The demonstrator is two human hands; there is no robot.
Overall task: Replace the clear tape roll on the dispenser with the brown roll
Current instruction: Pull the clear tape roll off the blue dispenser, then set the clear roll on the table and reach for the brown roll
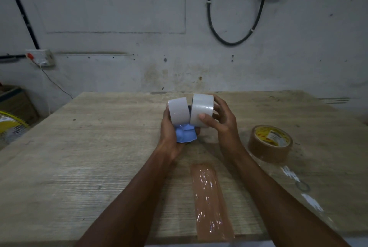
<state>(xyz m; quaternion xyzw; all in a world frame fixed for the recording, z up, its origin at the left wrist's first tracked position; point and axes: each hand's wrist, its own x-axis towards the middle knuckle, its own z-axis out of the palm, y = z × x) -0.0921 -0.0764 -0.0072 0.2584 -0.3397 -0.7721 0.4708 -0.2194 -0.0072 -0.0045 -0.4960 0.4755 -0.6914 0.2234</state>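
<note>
The right grip (221, 125) is clasped round the clear roll (202, 107), the left grip (169, 133) round the dispenser (186, 136); tugged askew, the roll could be jammed or dropped.

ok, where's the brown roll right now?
Head view, right side: the brown tape roll lies flat on the wooden table, just right of the right hand, untouched.
</note>
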